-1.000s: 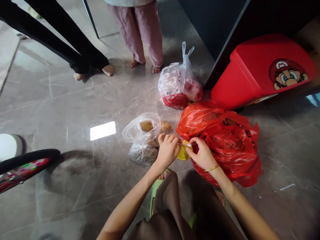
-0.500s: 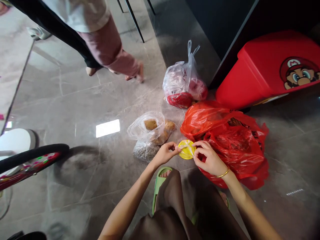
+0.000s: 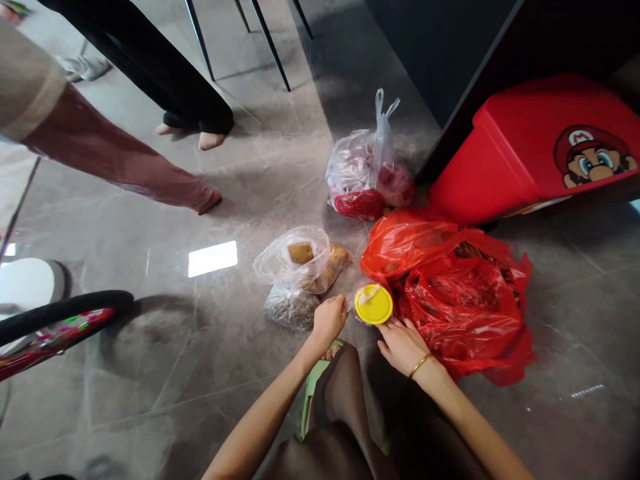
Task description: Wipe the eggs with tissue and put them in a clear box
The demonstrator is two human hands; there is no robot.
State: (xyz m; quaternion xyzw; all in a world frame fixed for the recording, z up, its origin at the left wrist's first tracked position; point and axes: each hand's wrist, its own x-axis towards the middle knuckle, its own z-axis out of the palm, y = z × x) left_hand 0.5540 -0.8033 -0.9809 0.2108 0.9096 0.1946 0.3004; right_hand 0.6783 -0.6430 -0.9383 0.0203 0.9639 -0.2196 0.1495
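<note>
A tub with a round yellow lid (image 3: 374, 305) stands on the floor in front of me, with clear plastic wrap (image 3: 367, 292) gathered around it and lying partly over the lid. My left hand (image 3: 330, 320) is closed just left of the lid, its fingertips pinched at the edge of that plastic. Against the lid's lower right rim rest the fingers of my right hand (image 3: 404, 345), stretched out and apart. Its palm faces down beside the red plastic bag (image 3: 465, 300). The tub's sides are mostly hidden.
Left of the tub lie a clear bag of brownish potato-like pieces (image 3: 327, 267) and a bag of dark grains (image 3: 291, 308). Behind are a knotted clear bag (image 3: 363, 173) and a red bin (image 3: 510, 153). Two people's legs (image 3: 125, 160) and a wheel (image 3: 65, 320) are at left.
My hands have moved apart from the knot over the lid: the left slightly down and left, the right down to the lid's rim. The lid is more exposed. A person in pink trousers moved left.
</note>
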